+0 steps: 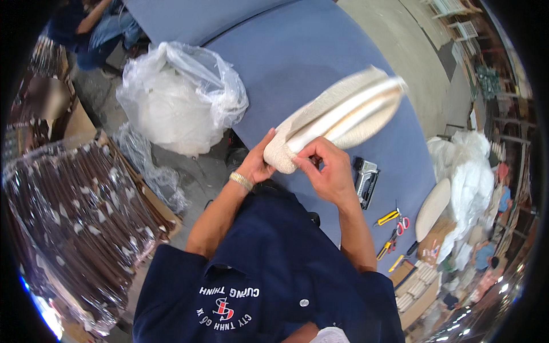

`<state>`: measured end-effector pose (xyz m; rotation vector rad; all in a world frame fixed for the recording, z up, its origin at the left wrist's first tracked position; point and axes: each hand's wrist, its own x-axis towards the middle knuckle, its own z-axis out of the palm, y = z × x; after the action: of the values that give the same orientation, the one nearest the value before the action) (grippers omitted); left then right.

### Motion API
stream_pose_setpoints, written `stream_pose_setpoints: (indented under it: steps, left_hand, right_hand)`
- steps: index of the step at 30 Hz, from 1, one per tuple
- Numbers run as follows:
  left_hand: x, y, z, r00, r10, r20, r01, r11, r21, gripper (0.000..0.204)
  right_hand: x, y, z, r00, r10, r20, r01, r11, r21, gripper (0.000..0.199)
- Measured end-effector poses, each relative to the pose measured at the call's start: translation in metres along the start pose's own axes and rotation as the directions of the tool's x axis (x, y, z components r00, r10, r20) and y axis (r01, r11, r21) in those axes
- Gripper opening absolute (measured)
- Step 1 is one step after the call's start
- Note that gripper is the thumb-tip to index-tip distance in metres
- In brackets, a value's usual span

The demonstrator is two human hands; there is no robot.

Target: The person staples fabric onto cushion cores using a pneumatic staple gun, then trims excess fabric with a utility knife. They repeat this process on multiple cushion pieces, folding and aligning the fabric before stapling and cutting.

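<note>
A long curved cushion pad (343, 114) in cream nubby fabric lies over the blue table, its far end smeared by motion. White padding shows between the fabric edges. My left hand (257, 162), wearing a gold watch, is wrapped round the near end from the left. At the right of that end, my right hand (326, 170) pinches the fabric edge between thumb and fingers. A grey-and-black staple gun (366, 183) lies just right of my right hand.
Yellow-handled tools (387, 217) and red-handled scissors (403, 224) lie along the right of the blue table (274, 63). Another cream pad (433, 209) rests at its right edge. A plastic bag of white material (177, 103) stands left; wrapped brown pieces (74, 223) are stacked beyond. A person (97, 34) is far left.
</note>
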<state>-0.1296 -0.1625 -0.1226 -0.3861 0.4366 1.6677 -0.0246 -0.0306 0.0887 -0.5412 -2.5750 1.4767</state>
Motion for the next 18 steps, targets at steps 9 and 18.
stream_pose_setpoints:
  steps: [9,18]
  left_hand:
    - [0.001,0.002,-0.009,0.789,0.533,-0.306,-0.147,0.647,0.748,0.055]
    - [-0.063,-0.01,0.047,0.483,0.771,0.415,-0.412,-0.218,0.885,0.068]
  right_hand:
    - [0.003,0.045,0.033,0.989,-0.071,-0.129,0.031,0.956,-0.292,0.017]
    - [0.062,0.044,0.022,0.948,-0.317,-0.007,0.244,0.744,-0.622,0.032]
